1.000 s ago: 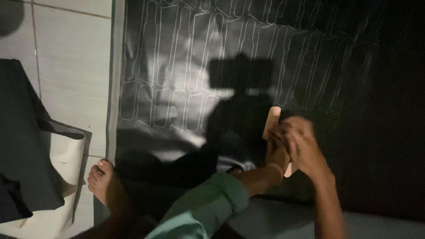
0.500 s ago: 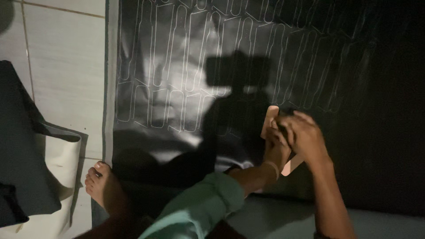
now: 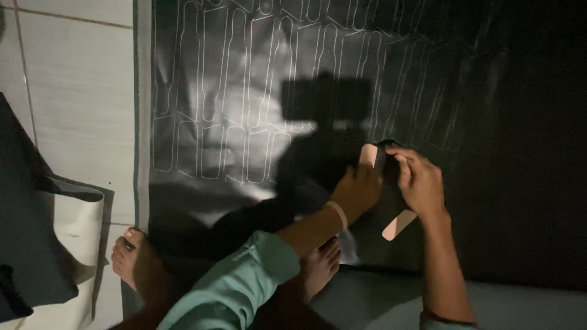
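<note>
A large glossy black sheet (image 3: 244, 91) lies spread on the floor, covered with several thin traced outlines of long narrow shapes. My left hand (image 3: 358, 189), with a pale band on its wrist, presses a long pinkish template (image 3: 398, 224) flat on the sheet. My right hand (image 3: 419, 180) is closed over the same template from the right, fingers curled at its upper part. The template's middle is hidden under both hands; only its top tip and lower end show. I cannot tell whether the right hand also holds a pen.
My bare feet (image 3: 131, 260) rest on the sheet's near edge, and a green sleeve (image 3: 238, 287) covers my left arm. White floor tiles (image 3: 73, 91) lie left of the sheet. A folded piece of dark material (image 3: 36, 232) with a pale underside sits at far left.
Both hands stay on the template; it has shifted slightly on the sheet. The camera view has moved a little.
</note>
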